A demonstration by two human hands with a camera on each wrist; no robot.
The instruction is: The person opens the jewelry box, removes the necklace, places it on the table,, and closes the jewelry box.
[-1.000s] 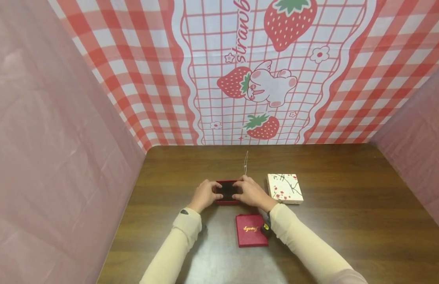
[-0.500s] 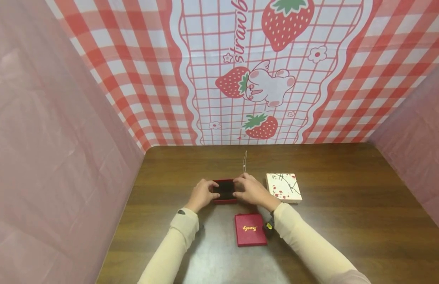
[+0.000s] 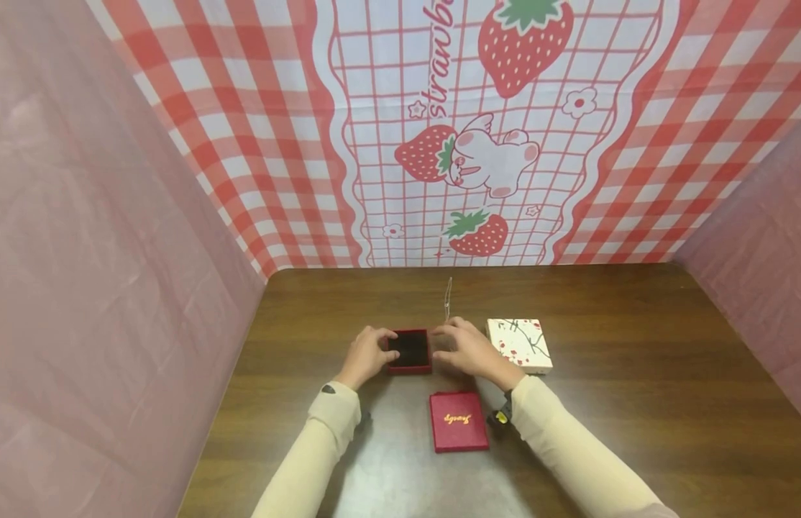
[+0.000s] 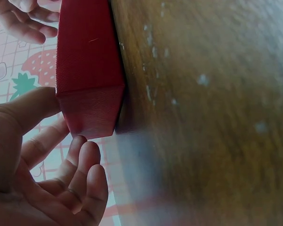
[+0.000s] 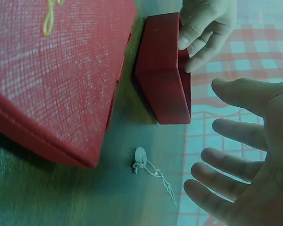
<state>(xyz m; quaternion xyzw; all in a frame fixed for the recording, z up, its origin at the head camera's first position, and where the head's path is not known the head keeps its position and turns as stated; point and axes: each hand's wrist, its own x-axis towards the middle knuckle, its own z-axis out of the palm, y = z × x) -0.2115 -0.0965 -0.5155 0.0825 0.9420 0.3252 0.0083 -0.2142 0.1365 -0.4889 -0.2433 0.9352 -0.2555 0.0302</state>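
A red jewelry box base (image 3: 410, 371) with a black interior stands uncovered on the table. My left hand (image 3: 364, 357) holds its left end, thumb and forefinger over the rim; in the left wrist view, other fingertips (image 4: 88, 150) lie close to the box's end wall. My right hand (image 3: 468, 351) is just off the right end, fingers spread and holding nothing, as the right wrist view shows. Nearer to me lies the red lid (image 3: 459, 422) with gold lettering. A thin chain necklace (image 5: 153, 172) with a small oval pendant lies beyond my right hand.
A cream square box (image 3: 520, 345) with a red blossom and branch print sits right of my right hand. Behind the wooden table (image 3: 297, 302) hangs a checked strawberry cloth (image 3: 465, 144). Pink cloth sides (image 3: 116, 288) close off the left and right.
My right hand has drawn away from the jewelry box to the right, and the box's right rim now shows. My left hand stays at the left end.
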